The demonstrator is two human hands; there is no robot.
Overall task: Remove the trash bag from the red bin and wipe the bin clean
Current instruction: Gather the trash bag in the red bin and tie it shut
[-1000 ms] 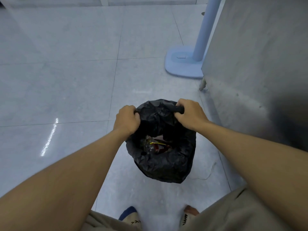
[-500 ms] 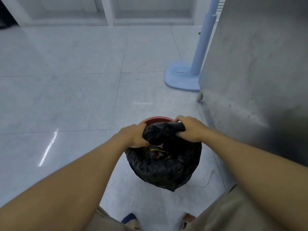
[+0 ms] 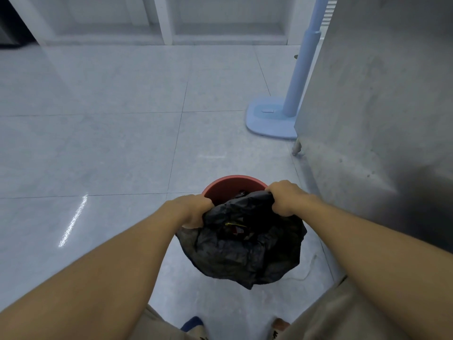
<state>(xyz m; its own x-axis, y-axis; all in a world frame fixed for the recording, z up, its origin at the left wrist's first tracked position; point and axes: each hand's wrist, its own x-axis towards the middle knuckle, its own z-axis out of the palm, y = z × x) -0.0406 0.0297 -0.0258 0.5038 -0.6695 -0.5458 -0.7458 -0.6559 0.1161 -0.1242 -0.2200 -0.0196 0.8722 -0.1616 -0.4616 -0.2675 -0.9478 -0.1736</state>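
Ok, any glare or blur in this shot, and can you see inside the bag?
Head view: a bright glare streak on the floor at left; the blue pole leans, wide-angle distortion; little blur; inside the bag is too dark to read.

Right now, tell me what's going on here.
A person holds a black trash bag lifted mostly out of the red bin, which stands on the tiled floor. The left hand and right hand each grip the bag's gathered top edge. Some rubbish shows inside. Wiping has not started.
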